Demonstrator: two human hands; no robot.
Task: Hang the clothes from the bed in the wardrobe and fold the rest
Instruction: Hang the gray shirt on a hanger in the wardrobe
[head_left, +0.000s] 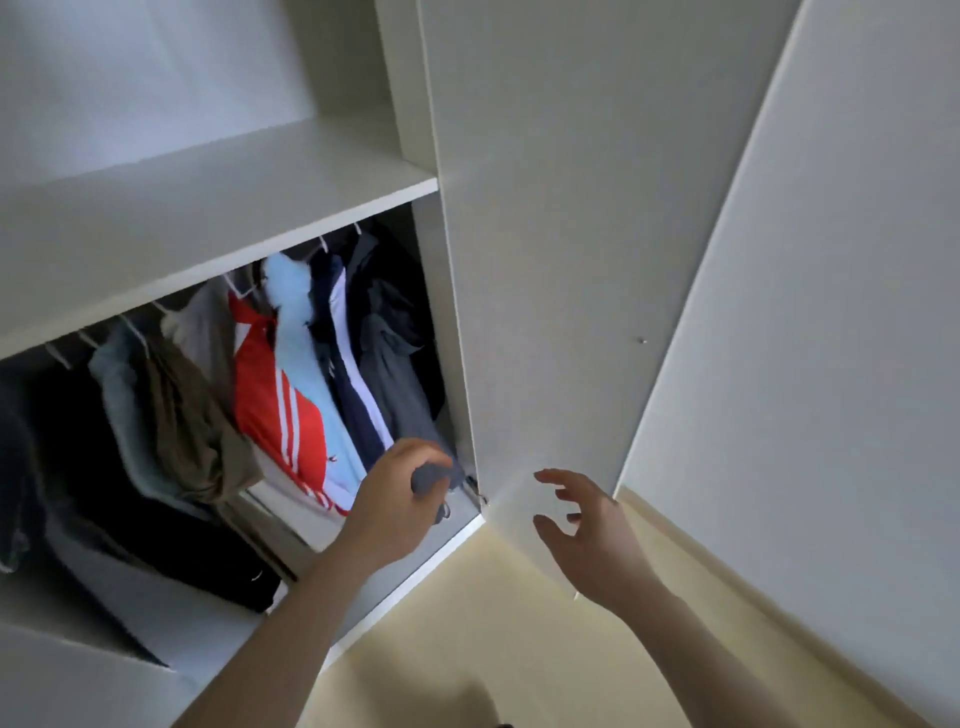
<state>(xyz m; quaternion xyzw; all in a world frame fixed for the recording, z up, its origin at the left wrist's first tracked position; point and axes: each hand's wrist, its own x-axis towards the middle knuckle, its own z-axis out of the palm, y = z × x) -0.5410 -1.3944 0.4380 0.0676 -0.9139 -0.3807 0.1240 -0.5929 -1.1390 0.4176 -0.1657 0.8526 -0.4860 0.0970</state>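
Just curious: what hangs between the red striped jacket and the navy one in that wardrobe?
A light blue garment hangs between the red jacket and navy jacket, seen in the head view.

Rail and hanger tops hidden behind the shelf (218, 208), dark clothes (31, 467) cut off at the left edge, hem of the grey garment (395, 374) lost inside my left hand (400, 499), both my forearms running out of the bottom edge, hanging clothes blurred.

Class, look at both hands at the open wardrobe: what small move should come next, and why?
Probably the left hand should let go of the grey garment it grips by the hem, since that garment already hangs among the others. The right hand, open beside the wardrobe door, could then swing it shut.
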